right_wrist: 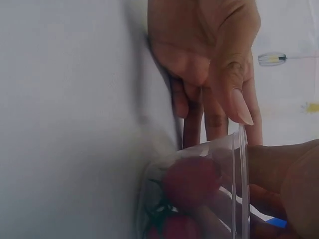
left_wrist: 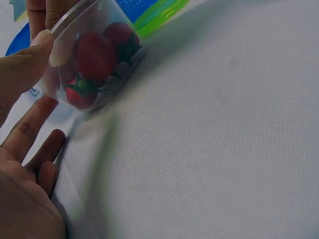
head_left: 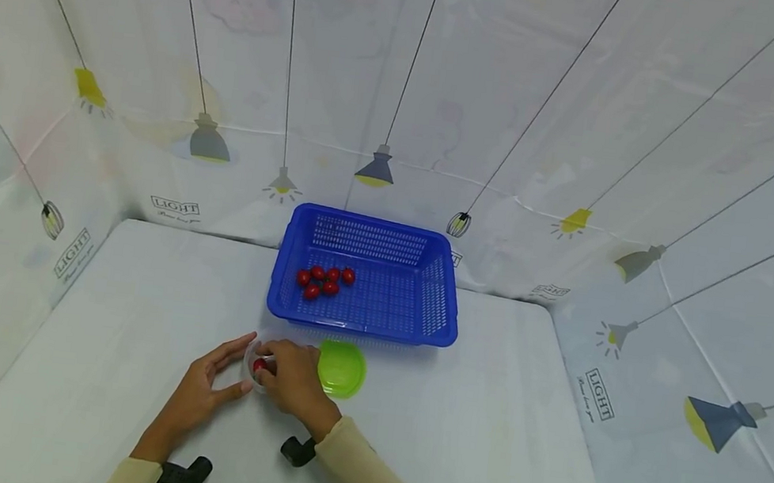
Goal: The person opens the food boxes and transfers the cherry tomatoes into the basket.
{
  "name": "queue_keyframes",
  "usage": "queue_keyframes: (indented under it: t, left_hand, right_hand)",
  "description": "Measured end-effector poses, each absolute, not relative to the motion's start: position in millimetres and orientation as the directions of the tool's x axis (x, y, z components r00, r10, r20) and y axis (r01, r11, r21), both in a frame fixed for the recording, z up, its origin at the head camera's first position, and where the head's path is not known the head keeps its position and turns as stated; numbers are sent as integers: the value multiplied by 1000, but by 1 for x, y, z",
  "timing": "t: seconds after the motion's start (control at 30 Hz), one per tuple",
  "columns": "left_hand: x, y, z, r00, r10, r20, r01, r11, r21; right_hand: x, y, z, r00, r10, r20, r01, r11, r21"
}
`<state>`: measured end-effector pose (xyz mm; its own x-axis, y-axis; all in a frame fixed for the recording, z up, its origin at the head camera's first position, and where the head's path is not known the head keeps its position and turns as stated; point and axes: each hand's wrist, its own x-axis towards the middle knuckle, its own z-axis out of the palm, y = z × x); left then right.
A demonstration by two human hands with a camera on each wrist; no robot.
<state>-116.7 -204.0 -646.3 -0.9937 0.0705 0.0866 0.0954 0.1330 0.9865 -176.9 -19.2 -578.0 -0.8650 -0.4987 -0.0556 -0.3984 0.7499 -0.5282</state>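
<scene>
Clear plastic forms the round cup, seen from the head camera on the white table, with a red tomato showing inside. The left hand steadies it, thumb on the near side and fingers on the far side. The right hand bends over the opening with its fingers reaching in and covers much of the cup; whether they pinch the tomato I cannot tell. Just beside that hand lies a bright green lid, partly hidden by it. Behind stands a blue basket with more tomatoes clustered at its left. Printed lamps hang across the white backdrop.

From the left wrist, the cup shows at least three glossy red tomatoes with green leafy tops, dimmed by the plastic. The left thumb meets the rim; the lower fingers are loosely bent. Lid and basket peek out behind.

From the right wrist, two tomatoes show through the cup wall, their green tops near the base. The right hand's fingers pass behind the rim, and the left thumb tip touches it.
</scene>
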Motion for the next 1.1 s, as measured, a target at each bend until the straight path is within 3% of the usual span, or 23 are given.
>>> queue_keyframes:
  t: [0.2,0.53,0.83,1.1]
  left_hand:
    - [-118,-205,-647,-995,63,71,80,154,985]
    - [-117,-205,-647,-996,66,59,69,155,986]
    - [-117,-204,-646,-995,70,67,75,130,989]
    - [-117,-204,-645,-995,70,66,75,134,988]
  right_hand:
    - [-179,-19,-576,-878,-467,-108,-301,712,-634]
    - [-182,-20,-570,-872,-451,-193,-227,720,-656]
    - [-184,-13,-569,-869,-434,-238,-51,557,-829]
    - [-182,-11,-569,-866,-460,-195,-89,526,-846]
